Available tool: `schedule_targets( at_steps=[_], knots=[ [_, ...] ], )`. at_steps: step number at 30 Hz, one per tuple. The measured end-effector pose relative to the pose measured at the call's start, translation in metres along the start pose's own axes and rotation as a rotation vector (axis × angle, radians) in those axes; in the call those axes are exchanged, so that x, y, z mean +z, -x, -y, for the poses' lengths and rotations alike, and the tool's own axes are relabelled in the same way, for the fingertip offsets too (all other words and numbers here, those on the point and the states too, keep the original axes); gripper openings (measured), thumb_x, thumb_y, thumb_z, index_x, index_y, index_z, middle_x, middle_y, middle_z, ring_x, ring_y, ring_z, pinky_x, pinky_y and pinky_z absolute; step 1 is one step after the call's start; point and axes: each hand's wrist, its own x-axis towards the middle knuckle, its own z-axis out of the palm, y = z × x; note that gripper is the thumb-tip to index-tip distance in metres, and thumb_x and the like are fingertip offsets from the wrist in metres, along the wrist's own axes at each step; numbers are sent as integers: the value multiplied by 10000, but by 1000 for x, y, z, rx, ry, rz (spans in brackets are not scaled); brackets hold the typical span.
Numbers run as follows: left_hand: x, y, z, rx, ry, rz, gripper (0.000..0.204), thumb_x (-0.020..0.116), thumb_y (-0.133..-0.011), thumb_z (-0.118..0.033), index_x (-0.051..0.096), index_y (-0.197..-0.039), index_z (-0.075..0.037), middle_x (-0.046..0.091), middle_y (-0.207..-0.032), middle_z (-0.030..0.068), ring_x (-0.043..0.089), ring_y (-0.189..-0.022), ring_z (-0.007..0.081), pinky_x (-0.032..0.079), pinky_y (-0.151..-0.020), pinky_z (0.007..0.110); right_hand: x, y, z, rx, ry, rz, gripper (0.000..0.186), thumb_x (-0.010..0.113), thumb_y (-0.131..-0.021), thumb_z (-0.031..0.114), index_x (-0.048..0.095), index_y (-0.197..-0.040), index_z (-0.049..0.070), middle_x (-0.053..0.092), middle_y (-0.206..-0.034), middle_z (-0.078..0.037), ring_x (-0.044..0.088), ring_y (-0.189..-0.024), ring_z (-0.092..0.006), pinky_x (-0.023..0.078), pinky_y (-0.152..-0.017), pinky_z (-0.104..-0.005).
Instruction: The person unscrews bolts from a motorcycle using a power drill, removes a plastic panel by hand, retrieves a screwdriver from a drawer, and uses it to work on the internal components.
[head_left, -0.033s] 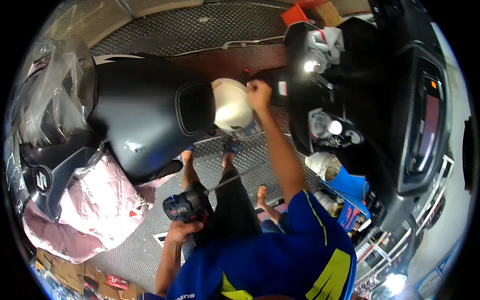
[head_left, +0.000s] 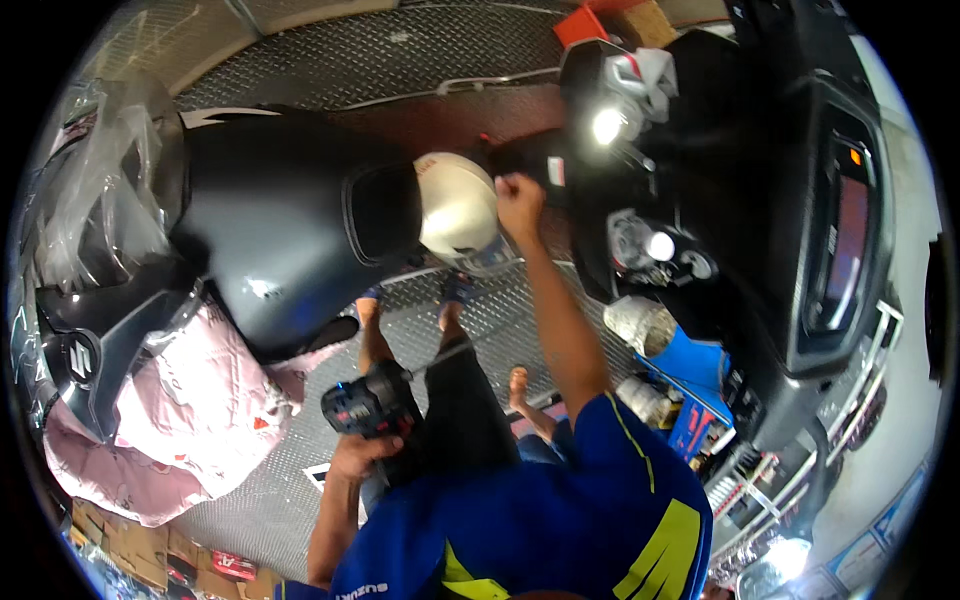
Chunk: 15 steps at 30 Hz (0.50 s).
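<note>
My left hand (head_left: 362,457) is wrapped round the grip of a black cordless drill (head_left: 362,408). A long thin bit (head_left: 440,357) sticks out of the drill toward the far right. My right hand (head_left: 520,208) is stretched forward beside a cream-white helmet (head_left: 455,205). Its fingers are curled closed; whatever they hold, if anything, is hidden. The helmet sits between the black seat (head_left: 280,190) of a scooter and the scooter's black front part (head_left: 700,180).
Pink quilted cloth (head_left: 200,420) hangs by the seat, below clear plastic sheeting (head_left: 110,190). On the right, a blue container (head_left: 690,365) and several supplies stand beside the scooter. A sandalled foot (head_left: 517,388) rests on the patterned metal floor (head_left: 400,505). Cardboard boxes (head_left: 135,545) lie at lower left.
The view has shifted slightly. My right hand has come a little nearer to me, next to the helmet. The drill stays in my left hand.
</note>
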Motion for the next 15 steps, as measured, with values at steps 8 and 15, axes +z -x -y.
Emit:
schedule_targets(
  at_steps=[8, 15],
  knots=[
    [41, -74, 53, -52, -47, 51, 441, 773, -773, -91, 676, -1197, -19, 703, -1107, 70, 659, -1028, 215, 521, -923, 369, -164, 192, 84, 881, -1318, 530, 385, 699, -977, 227, 641, -1251, -37, 692, -1136, -141, 633, -865, -160, 494, -739, -322],
    [86, -154, 157, -166, 332, 129, 209, 751, -832, -65, 725, -1023, 14, 706, -894, 77, 665, -800, 184, 524, -748, 313, -187, 182, -34, 864, -1314, 496, 339, 613, -1044, 238, 629, -1264, -20, 681, -1194, -147, 632, -929, -213, 508, -821, -367]
  ],
)
